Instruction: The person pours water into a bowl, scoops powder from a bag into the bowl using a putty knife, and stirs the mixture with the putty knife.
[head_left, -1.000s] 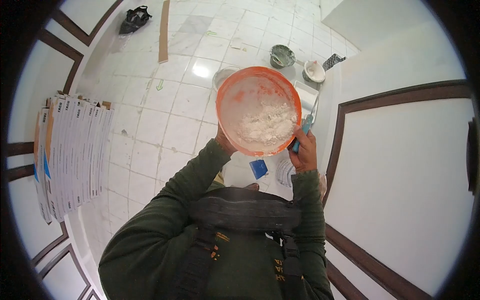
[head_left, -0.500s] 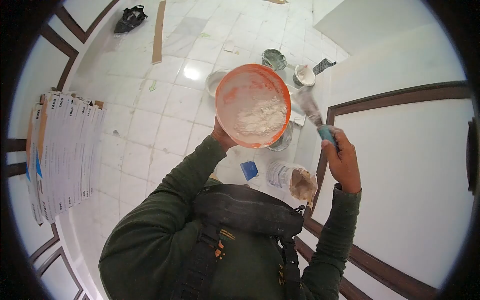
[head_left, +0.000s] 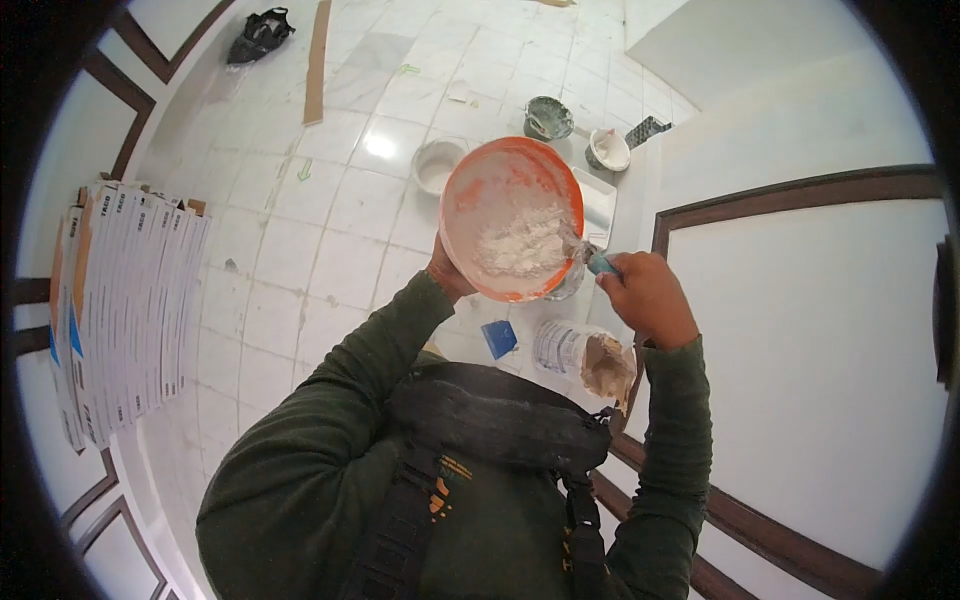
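An orange bucket (head_left: 466, 190) hangs in front of me, its mouth tilted up toward the camera, with a heap of white powder (head_left: 525, 243) inside. My left hand (head_left: 449, 272) holds the bucket by its lower left side; most of those fingers are hidden behind it. At the bucket's right rim, my right hand (head_left: 652, 297) is closed round the teal handle of a scraper (head_left: 598, 262). The scraper's blade reaches over the rim into the powder, and its tip is hard to make out.
Stacked long boxes (head_left: 135, 310) stand at the left wall. On the tiled floor are a blue piece (head_left: 498, 339), an open bag (head_left: 606, 367), a dark bucket (head_left: 548, 118), white-filled bucket (head_left: 609, 149), pale bucket (head_left: 436, 168), black bag (head_left: 262, 36) and brown strip (head_left: 318, 65).
My right hand first swung away from the bucket's rim to the right with the scraper, then came back left, bringing the blade into the powder. My left hand keeps holding the bucket.
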